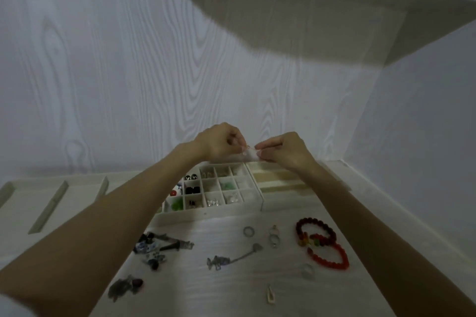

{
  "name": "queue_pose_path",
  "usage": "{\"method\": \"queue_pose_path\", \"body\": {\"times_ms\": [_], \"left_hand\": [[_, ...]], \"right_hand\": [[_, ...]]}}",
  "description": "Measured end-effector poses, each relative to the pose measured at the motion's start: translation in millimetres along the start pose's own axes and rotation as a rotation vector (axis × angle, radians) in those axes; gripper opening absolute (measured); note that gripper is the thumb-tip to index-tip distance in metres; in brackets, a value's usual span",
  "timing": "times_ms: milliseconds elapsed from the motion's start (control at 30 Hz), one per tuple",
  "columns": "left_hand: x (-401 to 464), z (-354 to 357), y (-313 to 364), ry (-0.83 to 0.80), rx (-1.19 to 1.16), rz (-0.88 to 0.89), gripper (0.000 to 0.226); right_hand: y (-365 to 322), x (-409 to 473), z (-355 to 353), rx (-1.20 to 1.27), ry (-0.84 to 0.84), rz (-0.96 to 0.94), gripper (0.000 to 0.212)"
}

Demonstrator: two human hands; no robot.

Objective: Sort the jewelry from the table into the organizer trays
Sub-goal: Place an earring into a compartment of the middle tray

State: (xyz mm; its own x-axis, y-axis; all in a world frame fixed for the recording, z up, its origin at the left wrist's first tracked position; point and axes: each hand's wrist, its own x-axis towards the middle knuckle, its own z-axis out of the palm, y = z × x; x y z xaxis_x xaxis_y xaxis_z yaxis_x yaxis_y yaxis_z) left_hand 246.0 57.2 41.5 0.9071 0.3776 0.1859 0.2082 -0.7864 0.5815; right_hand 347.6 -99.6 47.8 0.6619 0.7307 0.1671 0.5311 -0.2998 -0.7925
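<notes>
- Left hand [219,142] and right hand [282,150] both pinching a small white packet [251,155] (contents blurred), held above the gridded organizer tray [213,210].
- Red bead bracelets [322,243] lying on the table [231,291].
- No legible writing.

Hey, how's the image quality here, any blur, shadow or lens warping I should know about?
Head view: dim, flat light; the shelf overhead casts a broad shadow on the wall; wide-angle distortion bows the forearms and table edges; the small pale item pinched between the left hand and right hand is too soft to identify.
</notes>
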Motion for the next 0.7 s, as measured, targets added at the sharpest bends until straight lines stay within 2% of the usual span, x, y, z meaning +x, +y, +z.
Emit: {"method": "queue_pose_path", "body": {"times_ms": [167,367,467,600,700], "left_hand": [[13.3,25.0,-36.2,-0.037,0.021,-0.069,0.013],[12.2,40.2,-53.5,-0.044,-0.012,-0.092,0.015],[11.5,40.8,-51.4,-0.016,0.072,-0.080,0.013],[11.6,43.3,-42.2,0.098,0.346,-0.028,0.016],[13.7,40.8,-36.9,0.137,0.398,-0.007,0.019]], "right_hand": [[22.3,18.6,17.8,-0.022,-0.029,0.020,0.016],[36.5,30.0,33.1,-0.120,-0.041,-0.066,0.013],[41.8,34.9,40.5,-0.201,-0.023,-0.122,0.011],[46.0,39.3,48.1,-0.273,-0.038,-0.157,0.012],[48.0,42.5,55.4,-0.296,-0.023,-0.179,0.015]]}}
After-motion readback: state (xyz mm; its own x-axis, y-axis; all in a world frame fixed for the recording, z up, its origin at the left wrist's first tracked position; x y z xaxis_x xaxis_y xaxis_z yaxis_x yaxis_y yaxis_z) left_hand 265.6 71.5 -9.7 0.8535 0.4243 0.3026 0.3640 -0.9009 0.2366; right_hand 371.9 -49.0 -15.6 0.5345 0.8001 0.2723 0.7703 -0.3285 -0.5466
